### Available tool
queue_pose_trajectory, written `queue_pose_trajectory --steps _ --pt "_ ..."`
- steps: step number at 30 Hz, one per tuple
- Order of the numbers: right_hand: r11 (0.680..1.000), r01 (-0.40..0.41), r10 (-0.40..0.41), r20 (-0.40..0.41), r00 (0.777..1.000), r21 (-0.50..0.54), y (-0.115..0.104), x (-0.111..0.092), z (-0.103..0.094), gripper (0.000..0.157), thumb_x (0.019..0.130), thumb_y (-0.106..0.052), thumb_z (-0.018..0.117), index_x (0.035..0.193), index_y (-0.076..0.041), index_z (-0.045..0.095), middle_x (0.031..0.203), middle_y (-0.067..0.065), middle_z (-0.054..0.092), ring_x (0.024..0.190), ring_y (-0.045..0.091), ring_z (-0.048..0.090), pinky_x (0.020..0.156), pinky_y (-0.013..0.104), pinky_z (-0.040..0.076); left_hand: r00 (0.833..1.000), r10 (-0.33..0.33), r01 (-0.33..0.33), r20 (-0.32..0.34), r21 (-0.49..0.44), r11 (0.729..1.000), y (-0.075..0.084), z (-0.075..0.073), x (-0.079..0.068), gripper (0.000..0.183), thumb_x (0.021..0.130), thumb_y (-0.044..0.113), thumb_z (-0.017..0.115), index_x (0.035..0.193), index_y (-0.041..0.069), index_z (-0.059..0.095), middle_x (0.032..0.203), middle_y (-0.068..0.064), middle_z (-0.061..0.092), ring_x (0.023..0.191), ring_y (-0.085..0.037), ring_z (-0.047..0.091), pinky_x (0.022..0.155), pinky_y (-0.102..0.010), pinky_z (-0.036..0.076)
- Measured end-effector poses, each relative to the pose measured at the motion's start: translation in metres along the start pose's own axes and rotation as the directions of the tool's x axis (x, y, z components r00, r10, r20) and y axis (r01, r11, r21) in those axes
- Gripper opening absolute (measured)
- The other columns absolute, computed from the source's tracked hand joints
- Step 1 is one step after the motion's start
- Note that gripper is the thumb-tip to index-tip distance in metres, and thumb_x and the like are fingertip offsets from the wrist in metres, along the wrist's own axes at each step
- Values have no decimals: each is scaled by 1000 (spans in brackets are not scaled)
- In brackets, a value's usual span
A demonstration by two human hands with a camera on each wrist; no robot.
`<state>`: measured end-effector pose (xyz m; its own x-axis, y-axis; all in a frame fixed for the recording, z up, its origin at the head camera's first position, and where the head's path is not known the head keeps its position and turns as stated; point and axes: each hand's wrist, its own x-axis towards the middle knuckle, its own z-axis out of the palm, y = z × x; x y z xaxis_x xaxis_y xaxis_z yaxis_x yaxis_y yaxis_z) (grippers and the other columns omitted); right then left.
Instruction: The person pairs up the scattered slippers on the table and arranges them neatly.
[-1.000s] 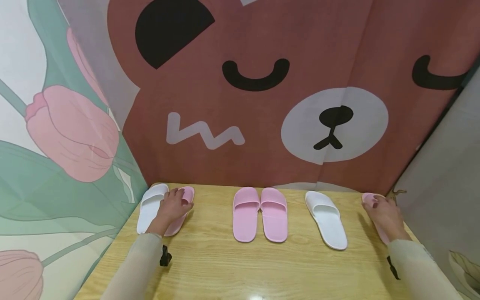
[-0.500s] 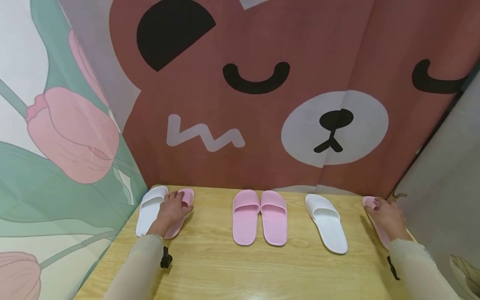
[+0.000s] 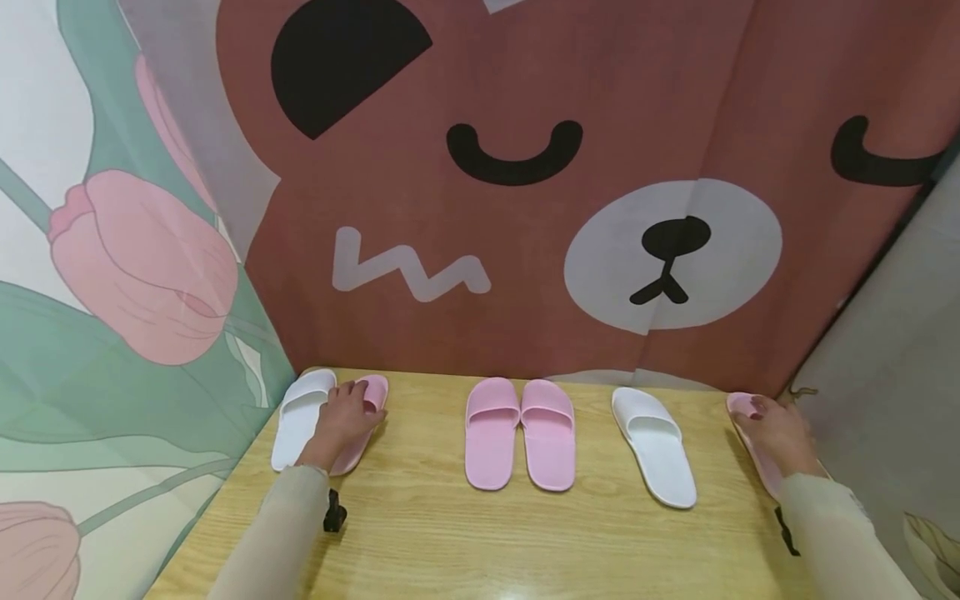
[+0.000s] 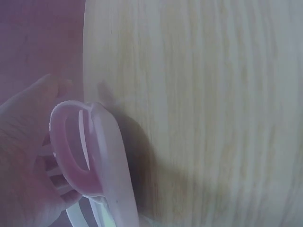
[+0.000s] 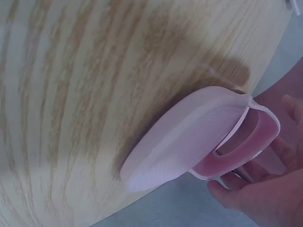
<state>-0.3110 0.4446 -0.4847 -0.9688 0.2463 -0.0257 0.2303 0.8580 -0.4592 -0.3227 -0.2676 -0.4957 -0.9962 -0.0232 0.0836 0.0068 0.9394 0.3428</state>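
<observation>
My left hand [image 3: 343, 423] is over a pink slipper [image 3: 351, 455] at the far left of the wooden tabletop, fingers spread loosely above its strap. A white slipper [image 3: 294, 435] lies close beside that one, partly hidden by the hand. In the left wrist view, the hand [image 4: 26, 146] shows past the pink strap [image 4: 61, 151], not closed round it. At the far right, my right hand [image 3: 782, 435] hovers over another pink slipper [image 3: 740, 403], covering much of it. The right wrist view has this slipper [image 5: 180, 137] with loosely bent fingers [image 5: 251, 198] near its strap.
Two pink slippers [image 3: 491, 450] lie side by side mid-table. A white slipper [image 3: 663, 458] lies angled to their right. Behind the wooden tabletop [image 3: 450, 533] hangs a brown bear-print cloth [image 3: 525, 317], with a tulip-print cloth [image 3: 150, 267] at left and a grey one [image 3: 892, 358] at right.
The head view shifts very slightly. Both hands stay practically where they were, the right one's fingers changing only a little, and the slippers keep their places.
</observation>
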Motion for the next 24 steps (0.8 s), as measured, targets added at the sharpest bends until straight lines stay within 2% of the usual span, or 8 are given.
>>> queue_pose_trajectory --steps 4,8,13,20,24 --pt "999 42 -43 -8 999 -14 1 4 1 76 101 -48 51 147 10 34 138 49 28 123 71 23 96 79 26 1000 -5 5 -6 -12 1000 -2 2 1 82 90 43 70 149 -5 39 149 -34 37 136 -53 30 105 -70 33" --pt "999 45 -45 -7 999 -22 4 7 3 74 101 -48 51 144 11 35 134 47 33 120 71 25 93 78 28 1000 -5 4 -13 -24 1000 -5 5 -1 82 90 42 70 150 -3 38 149 -32 38 134 -51 32 104 -70 33" --pt "1000 -1 1 0 1000 -24 7 11 6 76 100 -47 52 147 10 31 139 49 24 122 74 21 95 79 26 1000 -18 18 -18 -28 999 -5 8 -1 82 89 41 71 151 -1 39 149 -31 39 133 -50 34 105 -70 33" --pt "1000 20 -20 4 1000 -4 12 14 7 70 102 -43 51 145 8 32 139 47 27 122 74 19 94 78 24 999 -13 12 -43 -16 1000 -2 2 0 74 90 36 70 148 -1 42 145 -30 43 129 -48 37 97 -72 37" --pt "1000 4 -4 30 1000 14 13 16 6 71 101 -42 52 146 6 29 140 49 20 122 75 15 91 78 25 999 -35 34 -23 -42 999 -3 4 2 75 91 37 69 149 1 40 147 -28 41 131 -47 35 97 -75 36"
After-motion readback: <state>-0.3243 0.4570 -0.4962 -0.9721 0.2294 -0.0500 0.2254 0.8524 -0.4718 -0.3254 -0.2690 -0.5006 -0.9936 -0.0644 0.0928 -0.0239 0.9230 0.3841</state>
